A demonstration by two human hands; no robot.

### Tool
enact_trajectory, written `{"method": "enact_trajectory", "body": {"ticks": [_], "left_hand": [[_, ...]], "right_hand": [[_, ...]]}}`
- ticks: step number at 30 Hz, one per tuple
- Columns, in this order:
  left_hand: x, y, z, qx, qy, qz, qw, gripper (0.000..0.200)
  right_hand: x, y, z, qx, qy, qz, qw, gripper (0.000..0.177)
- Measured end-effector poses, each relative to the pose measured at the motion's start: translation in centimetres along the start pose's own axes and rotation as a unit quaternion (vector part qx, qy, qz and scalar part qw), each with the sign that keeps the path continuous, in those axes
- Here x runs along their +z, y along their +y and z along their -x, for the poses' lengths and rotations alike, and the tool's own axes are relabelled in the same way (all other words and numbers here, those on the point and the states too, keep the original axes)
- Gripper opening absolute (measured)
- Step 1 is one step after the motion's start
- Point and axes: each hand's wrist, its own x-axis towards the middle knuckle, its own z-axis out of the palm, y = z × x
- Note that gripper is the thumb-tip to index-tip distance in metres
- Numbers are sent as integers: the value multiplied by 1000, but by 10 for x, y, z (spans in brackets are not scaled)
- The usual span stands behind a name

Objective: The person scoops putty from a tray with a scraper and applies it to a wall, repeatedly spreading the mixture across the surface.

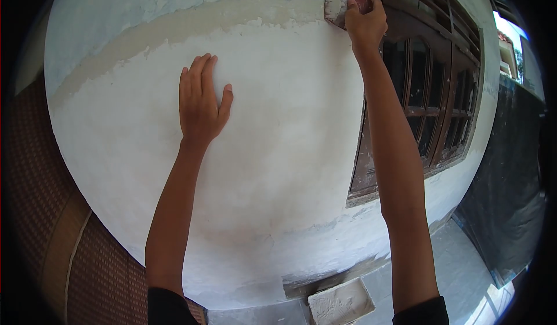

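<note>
My right hand (366, 26) reaches high up beside the window frame, its fingers closed around a putty-smeared scraper (336, 7) with a reddish grip. The scraper's flat face lies against the wall (278, 133) near the window's upper left corner. Lower and to the left, my left hand (200, 102) rests on the white wall with its fingers stretched out, holding nothing. Above it, a beige unpainted-looking band (191, 20) curves across the wall, with pale bluish-green wall over it.
A brown wooden window (426, 87) with dark panes is at the right. On the grey floor (278, 313) by the wall's foot stands a tray (341, 303) of whitish paste. A dark sheet (502, 174) hangs at far right; brown woven panels (104, 267) are at left.
</note>
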Motion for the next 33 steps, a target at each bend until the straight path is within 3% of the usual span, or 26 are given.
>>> {"method": "enact_trajectory", "body": {"ticks": [2,4,7,9,12,13,14,16,18,20,24,26,30,33], "left_hand": [[1,2,-1,-1,1,0,1000,56],[-1,1,-1,0,-5,-3,1000,56],[-1,-2,0,9,-9,-2,1000,56],[0,0,0,5,-6,0,1000,56],[0,-1,1,0,-2,-2,1000,55],[1,0,0,1,-2,-2,1000,55],[1,0,-1,2,-2,0,1000,55],[0,-1,0,7,-2,-4,1000,55],[-1,-1,0,8,-4,-1,1000,55],[-1,-1,-1,8,-1,0,1000,55],[0,0,-1,5,2,-4,1000,54],[0,0,0,9,-3,-5,1000,54],[-1,2,-1,8,10,-22,1000,55],[-1,1,-1,3,6,-12,1000,55]], "right_hand": [[-1,-11,3,-13,40,-92,995,43],[3,-29,21,13,-54,-81,995,41],[7,-21,27,-47,-63,-14,997,41],[-2,-9,15,18,2,-1,1000,42],[-2,-5,13,11,48,-88,995,43],[-1,-23,23,29,30,-107,993,42],[2,-30,30,-29,4,-59,998,41],[4,-45,45,14,-79,-64,995,42],[6,-26,40,-32,-49,-12,998,42],[-3,-23,33,27,20,-8,999,42],[4,-34,45,-5,8,-104,995,41],[11,-38,59,-46,-40,-44,997,40],[3,-20,48,14,65,-63,996,37],[5,-38,59,18,41,-132,990,38]]}}
